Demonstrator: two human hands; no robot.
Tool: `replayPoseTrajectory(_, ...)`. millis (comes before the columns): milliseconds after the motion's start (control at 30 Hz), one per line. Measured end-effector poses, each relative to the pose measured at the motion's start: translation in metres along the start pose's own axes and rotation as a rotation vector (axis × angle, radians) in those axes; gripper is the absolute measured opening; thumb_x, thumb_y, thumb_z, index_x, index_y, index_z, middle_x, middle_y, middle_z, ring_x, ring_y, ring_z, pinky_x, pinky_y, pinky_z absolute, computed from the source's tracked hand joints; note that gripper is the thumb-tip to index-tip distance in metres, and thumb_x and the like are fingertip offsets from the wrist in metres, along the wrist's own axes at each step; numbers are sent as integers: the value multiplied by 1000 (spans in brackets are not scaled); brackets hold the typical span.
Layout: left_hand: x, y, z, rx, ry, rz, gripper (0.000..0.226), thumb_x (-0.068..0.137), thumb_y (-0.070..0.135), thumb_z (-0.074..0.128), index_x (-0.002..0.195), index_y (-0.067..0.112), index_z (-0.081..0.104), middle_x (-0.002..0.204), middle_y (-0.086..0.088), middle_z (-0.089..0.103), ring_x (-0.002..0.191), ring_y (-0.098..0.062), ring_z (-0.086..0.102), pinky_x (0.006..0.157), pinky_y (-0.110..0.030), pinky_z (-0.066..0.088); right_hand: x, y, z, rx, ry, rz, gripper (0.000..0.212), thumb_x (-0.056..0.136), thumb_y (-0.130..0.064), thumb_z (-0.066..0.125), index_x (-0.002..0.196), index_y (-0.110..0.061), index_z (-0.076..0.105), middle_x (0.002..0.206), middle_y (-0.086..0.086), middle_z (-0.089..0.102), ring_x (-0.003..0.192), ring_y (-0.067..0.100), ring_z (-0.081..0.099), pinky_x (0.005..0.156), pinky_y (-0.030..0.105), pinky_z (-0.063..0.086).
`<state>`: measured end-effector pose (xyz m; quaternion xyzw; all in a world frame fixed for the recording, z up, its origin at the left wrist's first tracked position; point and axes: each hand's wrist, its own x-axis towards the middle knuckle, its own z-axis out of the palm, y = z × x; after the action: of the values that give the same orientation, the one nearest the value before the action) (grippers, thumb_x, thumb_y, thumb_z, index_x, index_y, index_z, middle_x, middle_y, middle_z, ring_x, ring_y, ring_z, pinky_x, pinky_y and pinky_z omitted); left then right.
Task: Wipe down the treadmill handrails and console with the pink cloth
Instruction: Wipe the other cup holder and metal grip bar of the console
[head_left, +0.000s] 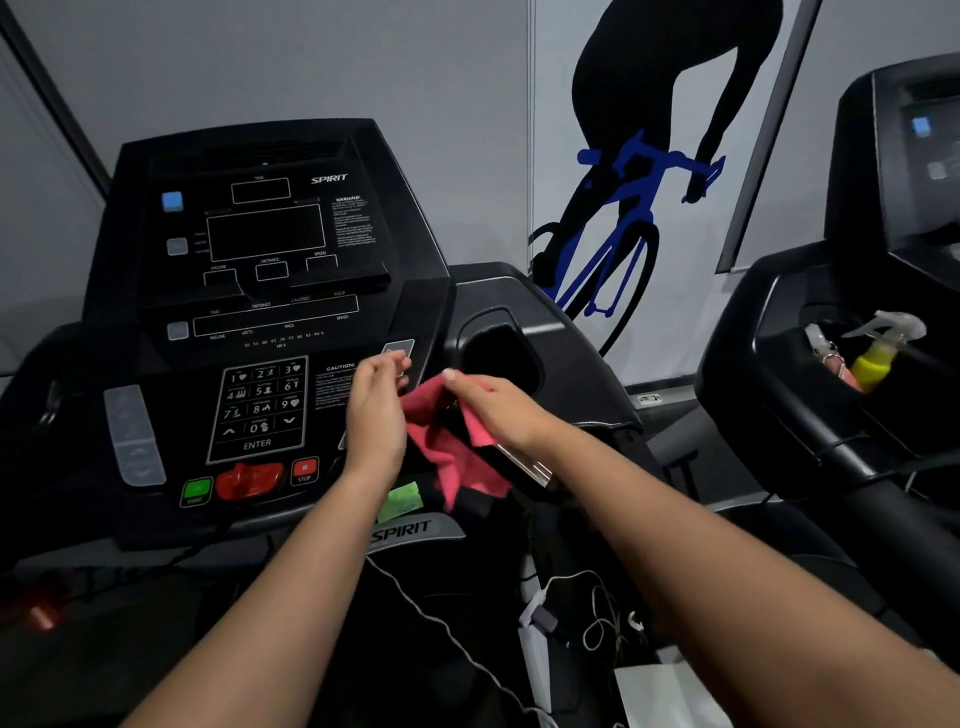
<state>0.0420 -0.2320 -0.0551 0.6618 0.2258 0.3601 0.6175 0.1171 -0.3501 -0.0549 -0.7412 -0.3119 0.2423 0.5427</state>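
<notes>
Left hand (376, 410) and right hand (498, 410) pinch pink cloth (447, 457) before console (260, 312).

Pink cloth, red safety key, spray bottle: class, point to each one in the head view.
pink cloth (457, 467), head view, lower hanging fold.
red safety key (249, 480), head view, its raised middle.
spray bottle (877, 368), head view, yellow body.

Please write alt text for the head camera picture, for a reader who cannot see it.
The left hand and the right hand hold a crumpled pink cloth between them, in front of the right side of a black treadmill console. A spray bottle lies in a pocket of the next machine, on the right.
</notes>
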Motion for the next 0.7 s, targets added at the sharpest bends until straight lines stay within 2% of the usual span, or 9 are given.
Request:
replayPoseTrajectory(67,-1,1,2,79,-51,30,20,99,16,41,94,21,60,106,3,63,99,-7,58,87,-23,40,-8,20,-9,-33,50,147,58,87,-66,42,101,-18,73,105,2,71,100,16,64,97,30,45)
replayPoseTrajectory(167,1,5,17,189,-187,23,19,95,15,50,84,23,64,96,7,66,95,-9,60,88,-24,43,-25,49,-19,-64,100,258,53,91,-63,37,91,-23,72,93,1,70,94,19,64,97,38,45)
replayPoseTrajectory(233,0,7,33,302,-279,-5,20,92,17,51,81,22,67,89,7,69,87,-10,62,84,-26,46,-37,53,-15,-169,190,226,48,97,-54,29,96,-28,69,90,-2,69,97,18,62,95,36,45)
replayPoseTrajectory(300,-2,6,43,323,-277,-50,24,91,17,49,78,22,68,82,6,71,80,-13,65,83,-34,50,-49,55,-3,-247,325,159,42,100,-45,25,107,-31,64,89,-3,68,100,18,59,93,37,43)
replayPoseTrajectory(400,-6,5,40,378,-273,-36,27,90,17,46,77,24,70,79,8,72,83,-12,66,79,-30,49,-66,60,10,-430,448,75,37,100,-40,27,118,-20,54,109,7,60,109,28,54,95,43,38)
replayPoseTrajectory(467,-6,8,38,515,-321,20,30,91,18,43,80,23,70,83,11,71,85,-10,63,71,-25,45,-70,62,5,-573,448,98,38,100,-42,30,116,-13,49,116,14,55,109,36,51,92,43,37)
replayPoseTrajectory(533,-4,15,36,707,-367,93,31,92,19,39,82,20,68,87,10,69,86,-14,61,71,-27,44,-69,58,-7,-646,435,113,38,99,-46,33,109,-12,48,114,15,55,106,37,53,84,42,39)
replayPoseTrajectory(633,2,25,35,994,-427,187,32,92,20,36,90,14,67,92,0,67,87,-22,61,75,-34,49,-70,45,-32,-601,475,74,37,96,-54,34,95,-20,49,101,10,61,93,31,59,73,37,42)
replayPoseTrajectory(700,5,29,34,1062,-449,174,30,90,20,38,92,15,68,92,-1,67,85,-22,61,74,-35,50,-73,32,-51,-574,567,14,43,95,-58,31,96,-22,54,94,5,63,83,23,60,69,33,45)
